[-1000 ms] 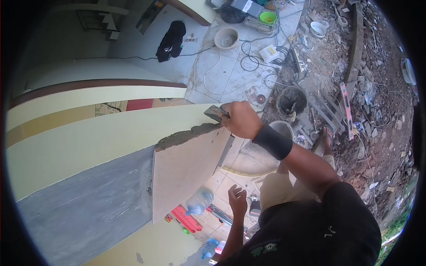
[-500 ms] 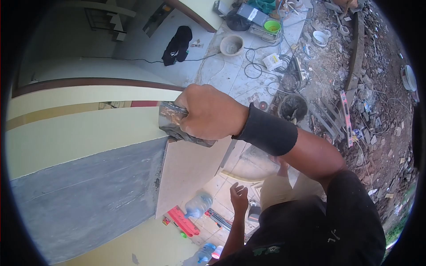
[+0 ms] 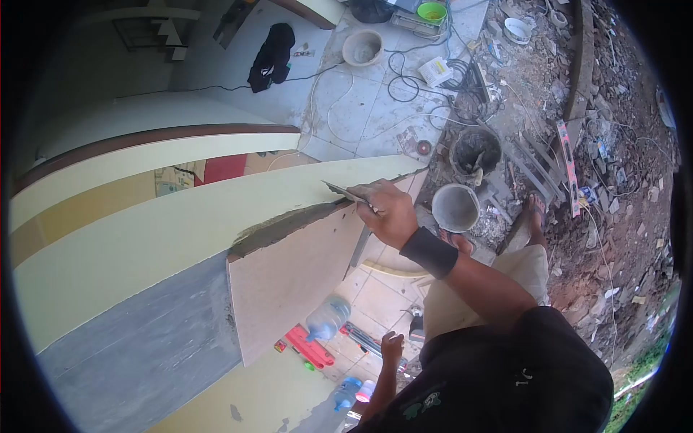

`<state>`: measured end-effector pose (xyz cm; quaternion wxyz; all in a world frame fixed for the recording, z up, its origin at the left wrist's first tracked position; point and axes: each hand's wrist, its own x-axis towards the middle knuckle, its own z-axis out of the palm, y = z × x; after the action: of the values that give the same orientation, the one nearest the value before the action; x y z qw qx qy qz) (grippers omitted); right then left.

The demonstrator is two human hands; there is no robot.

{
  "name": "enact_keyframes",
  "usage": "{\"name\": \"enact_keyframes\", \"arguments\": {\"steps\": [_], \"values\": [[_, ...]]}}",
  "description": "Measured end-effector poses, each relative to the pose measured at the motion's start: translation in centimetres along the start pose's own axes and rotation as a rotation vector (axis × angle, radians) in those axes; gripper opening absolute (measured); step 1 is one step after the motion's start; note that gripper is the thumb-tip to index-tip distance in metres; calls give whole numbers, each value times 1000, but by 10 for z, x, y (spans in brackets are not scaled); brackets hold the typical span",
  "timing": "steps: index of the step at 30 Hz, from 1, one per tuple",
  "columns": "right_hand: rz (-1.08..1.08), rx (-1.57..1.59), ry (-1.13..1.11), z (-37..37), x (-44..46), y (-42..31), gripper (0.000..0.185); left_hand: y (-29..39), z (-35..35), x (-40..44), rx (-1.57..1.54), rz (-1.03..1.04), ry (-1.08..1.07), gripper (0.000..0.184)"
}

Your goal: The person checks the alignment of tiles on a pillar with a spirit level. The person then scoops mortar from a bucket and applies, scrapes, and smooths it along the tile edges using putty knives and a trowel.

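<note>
My right hand (image 3: 387, 211) is closed around a trowel (image 3: 342, 192), whose thin blade points left over the top edge of a beige tile panel (image 3: 292, 278). Grey mortar (image 3: 278, 231) lies along that edge, between the panel and the pale yellow wall (image 3: 137, 267). Lower down, my left hand (image 3: 392, 348) hangs near my body with its fingers partly curled; whether anything is in it is too small to tell. A grey cement surface (image 3: 144, 346) adjoins the panel's left side.
A bucket with mortar (image 3: 476, 153) and a pale round bucket (image 3: 455, 208) stand beyond my right hand. A pink level (image 3: 567, 166) lies on the rubble. Below the panel are a water bottle (image 3: 329, 317) and a red tool (image 3: 310, 348). Cables (image 3: 404, 79) cross the floor.
My right hand swept left over the panel's edge with the trowel, then moved back right. The mortar along the edge now looks flatter. The camera view has shifted slightly.
</note>
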<state>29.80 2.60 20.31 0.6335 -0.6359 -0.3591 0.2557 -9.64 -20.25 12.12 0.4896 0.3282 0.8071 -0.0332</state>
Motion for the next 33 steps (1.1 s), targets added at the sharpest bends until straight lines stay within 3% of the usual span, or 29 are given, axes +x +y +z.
{"name": "enact_keyframes", "arguments": {"steps": [1, 3, 4, 11, 19, 21, 23, 24, 26, 33], "values": [[6, 3, 2, 7, -5, 2, 26, 2, -1, -3, -26, -75, -16, 50], [-173, -66, 172, 20, -13, 5, 41, 7, -1, -5, -15, -109, 10, 51], [-187, -59, 136, 24, -17, 7, 52, 8, -2, -6, -16, -80, -1, 50], [-294, -80, 146, 38, -29, -1, 58, 37, 13, 0, -31, 66, -25, 45], [-304, -154, 43, -17, -30, -7, 46, 49, 21, 6, -15, 153, -44, 44], [-2, -193, -97, -32, 6, -12, 24, 45, 21, 13, -16, 139, -64, 46], [231, -333, -384, -35, 51, -10, 23, 40, 23, 11, -14, 128, -80, 48], [220, -337, -380, -32, 65, -11, 23, 43, 25, 11, 5, 111, -75, 46], [226, -298, -577, -24, 83, -17, 24, 40, 27, 11, -3, 84, -63, 43], [-6, -131, -541, -31, 98, -90, 21, 24, 27, 17, -56, 37, -75, 44]]}}
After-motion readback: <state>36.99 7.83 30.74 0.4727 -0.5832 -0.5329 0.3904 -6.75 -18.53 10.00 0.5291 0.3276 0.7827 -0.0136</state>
